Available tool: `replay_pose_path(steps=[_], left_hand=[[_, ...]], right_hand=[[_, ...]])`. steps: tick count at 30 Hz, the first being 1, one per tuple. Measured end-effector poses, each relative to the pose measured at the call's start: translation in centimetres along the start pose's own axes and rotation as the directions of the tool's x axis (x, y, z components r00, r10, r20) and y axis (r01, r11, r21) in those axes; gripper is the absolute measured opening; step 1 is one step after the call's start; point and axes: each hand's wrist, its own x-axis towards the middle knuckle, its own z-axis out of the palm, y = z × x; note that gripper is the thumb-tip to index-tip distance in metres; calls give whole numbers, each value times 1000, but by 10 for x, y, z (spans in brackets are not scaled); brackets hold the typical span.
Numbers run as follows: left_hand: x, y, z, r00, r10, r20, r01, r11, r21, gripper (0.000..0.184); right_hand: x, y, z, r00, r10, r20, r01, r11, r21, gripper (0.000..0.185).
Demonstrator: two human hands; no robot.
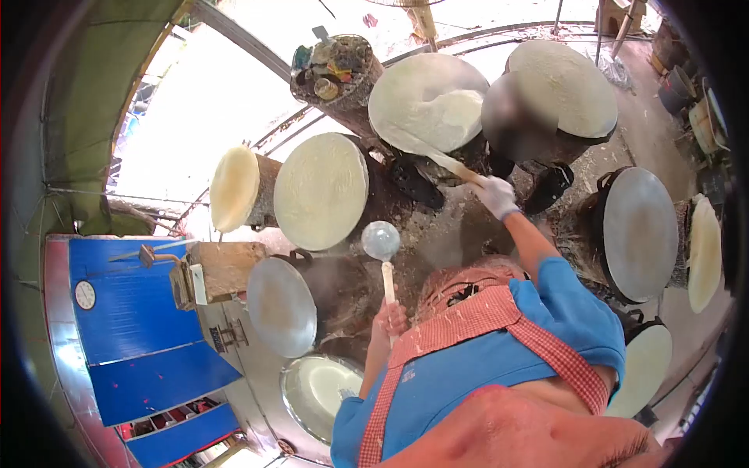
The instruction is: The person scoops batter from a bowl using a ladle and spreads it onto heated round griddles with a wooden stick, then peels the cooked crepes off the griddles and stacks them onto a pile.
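spreading, i judge remotely: white-gloved right hand (496, 196) grips a long wooden paddle (442, 158) at the near edge of a round, cream batter sheet (421, 87), far centre; bare left hand (392, 318) clasps a round metal ladle (381, 240); next move likely calls for a level sweep.

the single head camera looks steeply down and forward in a wide, dark-rimmed curve, a checked apron (452, 327) close below, round griddles (321, 192) farther out.
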Motion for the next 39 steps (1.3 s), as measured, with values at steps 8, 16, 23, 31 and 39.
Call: replay_pose_path(steps=[8, 16, 23, 31, 39], left_hand=[[33, -2, 30, 992, -119, -48, 115, 990, -80, 15], [59, -10, 53, 979, -170, -114, 142, 965, -219, 23], [47, -16, 74, 996, -73, -47, 70, 995, -75, 24], [26, 11, 32, 988, -92, -125, 93, 996, -1, 23], [30, 26, 29, 993, -91, -77, 64, 953, -296, 15]], right_hand=[[87, 45, -4, 929, 55, -366, 15, 982, 188, 20], [129, 96, -22, 945, 117, -304, -34, 964, 264, 25], [198, 103, 24, 958, 207, -197, 61, 527, 848, 26], [97, 37, -65, 855, 485, 184, -335, 246, 909, 22], [70, 55, 23, 969, 241, 48, -166, 496, 852, 32]])
